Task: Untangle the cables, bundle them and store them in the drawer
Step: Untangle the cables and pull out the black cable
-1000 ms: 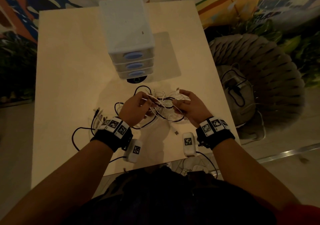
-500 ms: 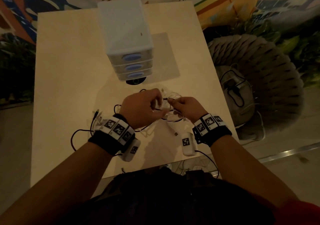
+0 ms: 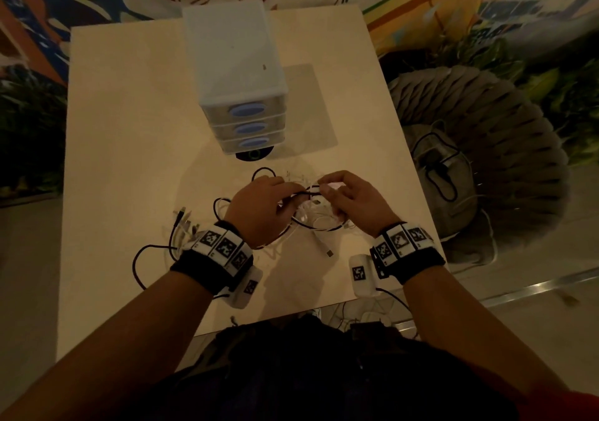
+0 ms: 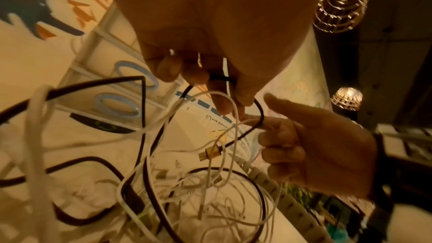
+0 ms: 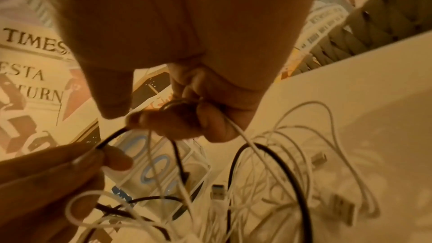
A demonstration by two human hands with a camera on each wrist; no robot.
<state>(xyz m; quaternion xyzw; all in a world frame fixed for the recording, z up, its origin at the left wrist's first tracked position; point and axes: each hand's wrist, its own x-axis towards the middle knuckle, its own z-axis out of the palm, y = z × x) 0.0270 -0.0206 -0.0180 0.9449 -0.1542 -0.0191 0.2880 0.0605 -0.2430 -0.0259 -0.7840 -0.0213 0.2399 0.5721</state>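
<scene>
A tangle of black and white cables lies on the table near its front edge. My left hand pinches a black cable and thin white strands above the pile. My right hand grips the same black cable together with a white cable, close to my left hand. Both hands hold the strands lifted a little over the heap. The small white drawer unit with three blue-handled drawers stands behind the pile, all drawers closed.
More cable ends and plugs trail left of my left wrist, and a black loop reaches toward the table's front left. A woven grey seat holding a bag stands right of the table.
My hands have drawn closer together over the pile and shifted slightly away from me, now both holding the same black cable.
</scene>
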